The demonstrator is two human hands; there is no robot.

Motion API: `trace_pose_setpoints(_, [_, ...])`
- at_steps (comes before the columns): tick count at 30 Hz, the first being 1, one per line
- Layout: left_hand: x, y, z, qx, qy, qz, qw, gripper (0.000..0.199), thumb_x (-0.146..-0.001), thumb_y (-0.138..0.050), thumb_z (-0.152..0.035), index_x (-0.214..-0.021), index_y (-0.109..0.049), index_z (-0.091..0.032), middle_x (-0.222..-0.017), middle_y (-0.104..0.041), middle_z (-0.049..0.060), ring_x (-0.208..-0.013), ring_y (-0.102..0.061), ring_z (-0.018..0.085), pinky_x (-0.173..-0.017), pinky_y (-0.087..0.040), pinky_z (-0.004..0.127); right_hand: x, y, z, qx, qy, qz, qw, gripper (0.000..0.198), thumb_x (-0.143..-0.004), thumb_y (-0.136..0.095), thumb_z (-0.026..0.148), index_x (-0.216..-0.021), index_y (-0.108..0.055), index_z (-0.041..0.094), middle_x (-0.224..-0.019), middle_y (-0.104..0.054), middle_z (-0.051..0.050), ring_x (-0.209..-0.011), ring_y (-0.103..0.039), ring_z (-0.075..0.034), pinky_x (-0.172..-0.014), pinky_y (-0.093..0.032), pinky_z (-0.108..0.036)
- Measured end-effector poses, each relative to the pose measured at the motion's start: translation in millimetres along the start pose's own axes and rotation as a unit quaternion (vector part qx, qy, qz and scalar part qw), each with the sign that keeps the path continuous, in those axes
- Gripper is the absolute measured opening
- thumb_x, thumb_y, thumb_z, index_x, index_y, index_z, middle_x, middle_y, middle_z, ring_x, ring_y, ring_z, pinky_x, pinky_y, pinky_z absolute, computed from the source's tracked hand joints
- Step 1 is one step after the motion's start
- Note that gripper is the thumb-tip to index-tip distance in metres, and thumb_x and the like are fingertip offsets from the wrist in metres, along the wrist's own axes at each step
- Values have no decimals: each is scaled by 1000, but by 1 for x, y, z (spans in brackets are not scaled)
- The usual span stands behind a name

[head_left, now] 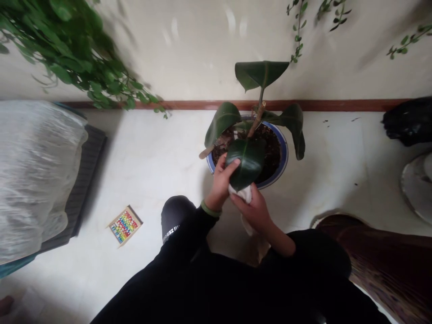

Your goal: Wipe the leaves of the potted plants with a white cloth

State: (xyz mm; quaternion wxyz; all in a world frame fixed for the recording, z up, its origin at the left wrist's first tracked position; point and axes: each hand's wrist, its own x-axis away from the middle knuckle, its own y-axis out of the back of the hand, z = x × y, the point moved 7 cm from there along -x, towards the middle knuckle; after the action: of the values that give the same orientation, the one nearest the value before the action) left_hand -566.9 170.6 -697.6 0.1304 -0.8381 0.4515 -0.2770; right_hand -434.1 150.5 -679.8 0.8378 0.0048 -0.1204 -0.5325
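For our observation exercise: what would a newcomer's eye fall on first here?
The potted plant at centre, dark leaves over a blue-rimmed pot on the pale floor. Just below it, the left hand holds one big leaf while the right hand presses a white cloth under it. A bright abacus lies lower left.

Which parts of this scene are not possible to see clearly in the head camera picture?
- White cloth: mostly hidden between the large leaf and the right hand, head view.
- Left hand: fingertips covered by that leaf.
- Blue-rimmed pot: its wall is hidden from above.
- Colourful small board: too small to identify.
- Black object: cut off by the right edge.
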Motion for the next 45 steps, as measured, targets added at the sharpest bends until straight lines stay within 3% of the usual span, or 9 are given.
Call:
trace_pose_setpoints(5, [-18, 0, -31, 152, 58, 63, 985, 62, -98, -64, -78, -118, -77, -20, -143, -75, 14, -150, -63, 34, -120, -56, 48, 18, -12, 24, 19, 21, 376, 926, 27, -86, -81, 43, -110, -77, 32, -104, -82, -2, -94, -77, -27, -84, -67, -40])
trace_pose_setpoints(7, [-27, 1, -40, 190, 58, 63, 978, 68, -98, -60, -82, -119, -75, -19, -143, -74, 16, -154, -60, 36, -119, -58, 51, 28, -1, 35, 26, 30, 433, 901, 37, -85, -85, 47, -117, -80, 29, -112, -83, -4, -103, -79, -29, -90, -68, -41])
trace_pose_setpoints(9, [-36, 0, -44, 218, 53, 61, 973, 71, -96, -61, -83, -123, -73, -18, -141, -74, 17, -155, -59, 37, -118, -58, 54, 22, 19, 45, 25, 11, 360, 933, 45, -86, -86, 50, -125, -79, 29, -115, -83, -6, -102, -79, -29, -87, -68, -40])
trace_pose_setpoints(13, [-51, -9, -46, 255, 46, 71, 963, 72, -92, -65, -82, -127, -71, -19, -135, -74, 18, -154, -59, 39, -119, -57, 61, -12, 75, 77, 67, 45, -27, 996, 34, -100, -73, 50, -129, -74, 31, -106, -79, -4, -94, -75, -27, -82, -64, -43])
trace_pose_setpoints(17, [-58, -22, -50, 286, 60, 110, 950, 67, -94, -68, -76, -127, -71, -18, -136, -73, 17, -154, -59, 36, -121, -56, 56, -45, 79, 130, 233, 277, -277, 890, 37, -102, -60, 36, -136, -71, 24, -125, -77, -16, -120, -71, -38, -104, -58, -59])
trace_pose_setpoints(20, [-57, -26, -54, 288, 66, 122, 948, 62, -99, -63, -72, -128, -72, -18, -138, -74, 16, -155, -59, 34, -124, -55, 55, -84, 45, 146, 335, 364, -239, 836, 48, -103, -46, 22, -146, -68, 19, -141, -72, -21, -135, -65, -41, -119, -50, -66])
trace_pose_setpoints(24, [-55, -25, -60, 276, 62, 121, 952, 56, -105, -55, -67, -129, -73, -20, -144, -73, 14, -157, -58, 34, -128, -52, 56, -125, 5, 134, 420, 327, -112, 839, 60, -100, -46, 15, -157, -62, 25, -162, -63, -14, -152, -54, -39, -129, -43, -68])
trace_pose_setpoints(35, [-57, -17, -86, 347, 90, 137, 924, 61, -116, -36, -59, -150, -68, -19, -149, -75, 13, -158, -57, 33, -130, -48, 58, -119, 11, 103, 455, 284, -100, 838, 61, -109, -39, 27, -169, -46, 17, -173, -50, -22, -163, -49, -37, -130, -46, -66])
trace_pose_setpoints(45, [-68, 9, -91, 394, 111, 42, 911, 56, -119, -37, -54, -147, -71, -18, -151, -75, 8, -161, -54, 20, -127, -51, 31, -127, -86, 123, 489, 317, -2, 812, 47, -110, -44, 15, -150, -68, 10, -174, -52, -19, -169, -38, -36, -140, -35, -62])
